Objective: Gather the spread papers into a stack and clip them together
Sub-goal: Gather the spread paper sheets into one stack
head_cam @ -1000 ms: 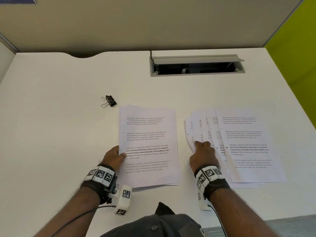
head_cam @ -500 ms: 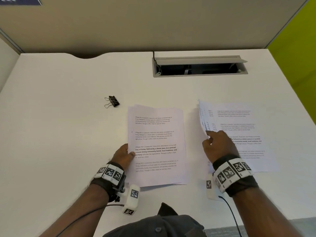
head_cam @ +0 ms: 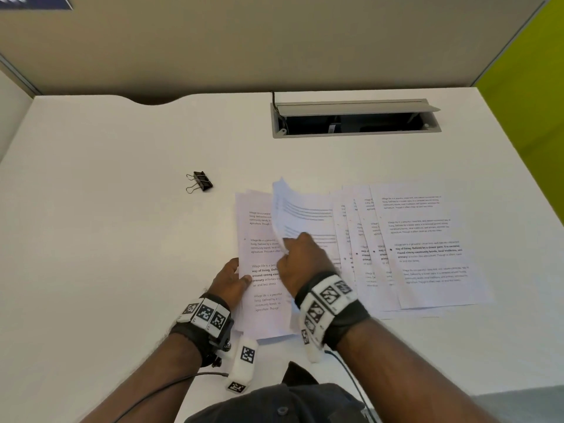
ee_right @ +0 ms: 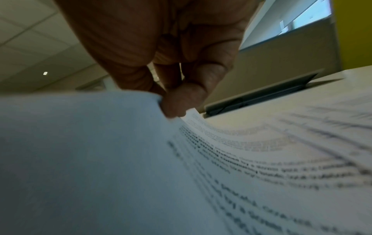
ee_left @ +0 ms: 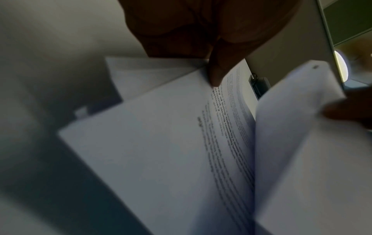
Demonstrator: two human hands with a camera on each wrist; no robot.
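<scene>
A stack of printed papers [head_cam: 259,239] lies on the white desk. My left hand [head_cam: 232,279] holds its left edge, thumb [ee_left: 216,74] on the top page. My right hand [head_cam: 300,254] pinches a curled sheet [head_cam: 302,212] by its left edge, lifted over the right part of the stack; the right wrist view shows the fingers [ee_right: 177,101] gripping that sheet [ee_right: 80,135]. Several more sheets [head_cam: 427,239] lie fanned out, overlapping, to the right. A black binder clip [head_cam: 200,181] sits on the desk beyond and left of the stack, away from both hands.
An open grey cable tray [head_cam: 354,117] is sunk into the desk at the back. A beige partition [head_cam: 274,41] runs behind the desk, and a green wall [head_cam: 534,102] is on the right. Bare desk surface [head_cam: 91,224] extends left of the stack.
My right hand has lifted a sheet from the left of the fanned papers and carried it leftward over the stack. My left hand has stayed on the stack's left edge.
</scene>
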